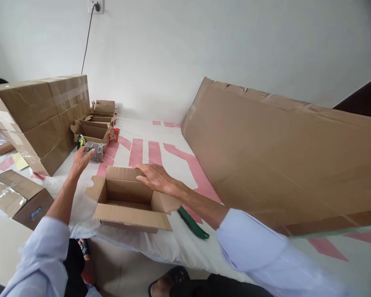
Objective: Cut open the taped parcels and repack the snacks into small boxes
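Note:
An open cardboard box sits at the table's front edge, its flaps spread and its inside bare. My right hand is closed on the box's far flap near the right corner. Farther left, my left hand reaches out, its thumb and fingers around a small green packet. Touching or just behind that hand is a clear bag of brownish contents with a barcode label. A yellow-and-green packet shows above my fingers. A dark green, curved, handle-like object lies right of the box.
Several small open boxes stand in a row toward the wall, with a red packet beside them. Stacked taped cartons rise at left, near another person's arm. A closed box is front left. A large cardboard sheet leans at right.

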{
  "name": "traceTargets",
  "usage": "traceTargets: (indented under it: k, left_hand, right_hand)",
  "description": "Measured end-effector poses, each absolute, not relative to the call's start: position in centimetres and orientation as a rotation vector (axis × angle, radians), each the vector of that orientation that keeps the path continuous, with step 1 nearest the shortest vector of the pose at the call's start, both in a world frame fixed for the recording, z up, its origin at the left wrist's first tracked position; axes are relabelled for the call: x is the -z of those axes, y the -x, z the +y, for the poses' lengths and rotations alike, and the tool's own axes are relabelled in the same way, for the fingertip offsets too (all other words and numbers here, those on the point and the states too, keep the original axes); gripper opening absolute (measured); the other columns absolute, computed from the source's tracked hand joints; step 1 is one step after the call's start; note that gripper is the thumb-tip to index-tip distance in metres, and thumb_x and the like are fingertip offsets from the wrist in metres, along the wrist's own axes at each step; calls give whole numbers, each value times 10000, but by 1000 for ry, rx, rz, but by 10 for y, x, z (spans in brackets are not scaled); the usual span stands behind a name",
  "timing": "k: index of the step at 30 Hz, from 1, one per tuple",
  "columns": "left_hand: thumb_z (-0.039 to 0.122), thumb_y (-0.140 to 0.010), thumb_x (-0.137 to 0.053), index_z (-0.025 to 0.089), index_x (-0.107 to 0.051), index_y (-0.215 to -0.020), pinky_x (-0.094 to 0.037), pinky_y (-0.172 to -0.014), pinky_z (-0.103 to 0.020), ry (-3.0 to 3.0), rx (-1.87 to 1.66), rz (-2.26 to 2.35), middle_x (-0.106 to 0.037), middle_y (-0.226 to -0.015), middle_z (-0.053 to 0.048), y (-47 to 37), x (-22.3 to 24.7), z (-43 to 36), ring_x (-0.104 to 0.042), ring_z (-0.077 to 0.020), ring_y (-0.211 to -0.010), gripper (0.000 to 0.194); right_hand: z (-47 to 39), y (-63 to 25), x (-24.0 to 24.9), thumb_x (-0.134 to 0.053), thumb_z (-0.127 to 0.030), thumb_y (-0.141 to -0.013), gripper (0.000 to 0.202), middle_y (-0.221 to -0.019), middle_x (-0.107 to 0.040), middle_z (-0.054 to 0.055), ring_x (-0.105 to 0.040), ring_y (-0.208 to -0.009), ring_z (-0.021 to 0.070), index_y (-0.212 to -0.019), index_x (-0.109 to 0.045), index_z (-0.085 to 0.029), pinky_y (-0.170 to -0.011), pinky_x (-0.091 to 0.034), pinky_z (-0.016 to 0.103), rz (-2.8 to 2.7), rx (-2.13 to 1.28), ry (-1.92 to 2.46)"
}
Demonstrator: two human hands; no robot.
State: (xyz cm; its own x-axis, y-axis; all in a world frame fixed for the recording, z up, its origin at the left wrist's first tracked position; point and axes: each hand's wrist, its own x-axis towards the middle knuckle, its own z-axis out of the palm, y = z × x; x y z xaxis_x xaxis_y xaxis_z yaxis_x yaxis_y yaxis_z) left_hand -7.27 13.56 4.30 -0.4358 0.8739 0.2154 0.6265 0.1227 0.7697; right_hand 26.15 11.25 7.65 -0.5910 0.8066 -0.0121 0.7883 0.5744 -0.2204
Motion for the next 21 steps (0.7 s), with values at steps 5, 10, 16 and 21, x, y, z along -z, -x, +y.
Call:
traceTargets:
  k: [5, 10, 16, 21]
  left_hand:
    - [551, -927, -784, 276, -725, -1427, -527, -1142, -453, -2418, -612, 1434, -753, -1439, -91, 39, -54, 25, -680, -341, -1346, 573]
    - [183, -949, -676, 206, -736, -1321, -511, -1079, -528, -2612, 42, 1829, -765, -1256, -176, 26, -52, 34, -707, -373, -1238, 378]
    - [149, -876, -703, 187, -682, -1378, -457, -1168, -615, -2329, -268, 2452, -639, -1452, -259, 70, -52, 61, -516, -463, -1470, 504]
    - [401, -865, -838, 265, -228, -1738, -399, -1282, -642, -1663, -1097, 2649, -333, -1763, -235, 74, 14, 19, -277, -463, -1673, 1074]
  right_hand:
    - [149, -194, -85, -617, -227, -1052, 286, -1222, -800, 121, -728, -1102, 308, -1333, -669, -235, -867, -490, 368, -2607, -251, 1287]
    - [163, -145, -95, -672, -205, -1020, 413, -1422, -709, 133, -662, -1287, 278, -1432, -639, -217, -1067, -516, 403, -2457, -342, 1132]
    - [116, -240, -68, -554, -263, -1050, 436, -1391, -691, 155, -617, -1309, 338, -1474, -644, -224, -1122, -529, 522, -2128, -182, 996]
    - [48, -379, 30, -508, -389, -1076, 379, -1285, -726, 183, -654, -1233, 357, -1346, -687, -194, -1050, -546, 510, -1983, 6, 1351]
